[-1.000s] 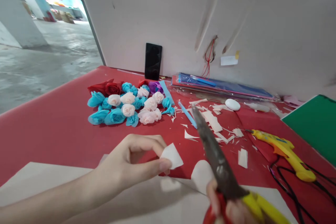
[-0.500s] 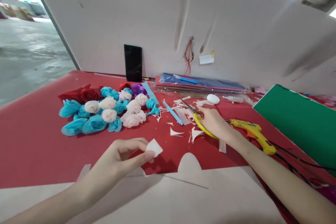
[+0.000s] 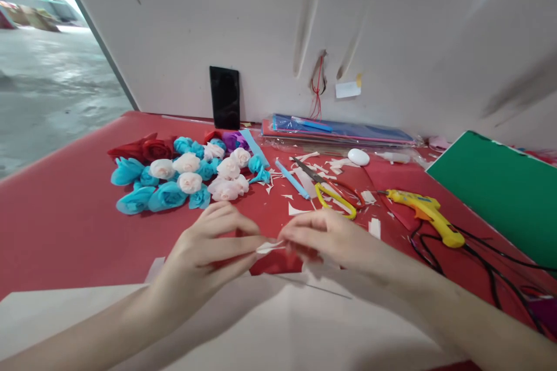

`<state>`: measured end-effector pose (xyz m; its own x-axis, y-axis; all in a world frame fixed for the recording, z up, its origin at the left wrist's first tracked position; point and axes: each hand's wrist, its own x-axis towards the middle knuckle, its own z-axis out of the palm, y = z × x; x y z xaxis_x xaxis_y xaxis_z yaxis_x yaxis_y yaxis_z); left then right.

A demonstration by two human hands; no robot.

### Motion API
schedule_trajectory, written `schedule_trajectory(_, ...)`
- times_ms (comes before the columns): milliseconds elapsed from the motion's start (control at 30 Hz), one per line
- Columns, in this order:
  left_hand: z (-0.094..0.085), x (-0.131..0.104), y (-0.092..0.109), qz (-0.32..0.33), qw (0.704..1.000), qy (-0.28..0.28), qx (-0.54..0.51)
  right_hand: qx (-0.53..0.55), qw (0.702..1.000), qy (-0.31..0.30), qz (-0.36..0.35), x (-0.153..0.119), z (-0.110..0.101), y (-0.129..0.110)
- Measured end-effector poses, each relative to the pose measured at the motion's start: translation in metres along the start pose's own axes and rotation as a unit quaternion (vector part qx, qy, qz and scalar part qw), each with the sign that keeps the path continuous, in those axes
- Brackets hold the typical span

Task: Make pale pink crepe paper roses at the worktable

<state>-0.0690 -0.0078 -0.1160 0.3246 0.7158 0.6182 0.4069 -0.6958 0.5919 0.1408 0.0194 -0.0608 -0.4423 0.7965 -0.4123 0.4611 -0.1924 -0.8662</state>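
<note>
Between the fingertips of both hands is a small white piece of paper (image 3: 267,248), seen nearly edge-on. My left hand (image 3: 220,246) pinches its left end. My right hand (image 3: 324,239), slightly blurred, has its fingertips closed at the right end. Just beyond lie scissors (image 3: 334,200) with one yellow and one red handle loop, blades pointing back left. White paper scraps (image 3: 296,209) are scattered around them. Below the hands spreads a large pale sheet (image 3: 300,330) with a thin dark line-like object (image 3: 324,290) on it.
Blue, pale pink and red paper flowers (image 3: 167,196) lie at left. A yellow glue gun (image 3: 424,211) with black cords rests at right, near a green board (image 3: 505,197). Behind are a blue pen (image 3: 292,179), a white oval object (image 3: 358,157), wrapped sheets (image 3: 343,130) and a phone (image 3: 225,97).
My right hand has let go of the scissors, leaving them on the table, and has come back to meet my left hand at the paper piece. The paper has turned edge-on.
</note>
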Motion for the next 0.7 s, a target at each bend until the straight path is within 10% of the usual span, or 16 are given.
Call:
schedule_trajectory(300,-0.022,0.004,0.013,0.116,0.966,-0.018,0.229,0.321,0.931,-0.141,0.107,-0.013,0.017,0.01)
schedule_trajectory(700,-0.02,0.001,0.024,0.083,0.975,-0.028,0.204,0.333,0.924,-0.144,0.121,-0.017,0.024,0.003)
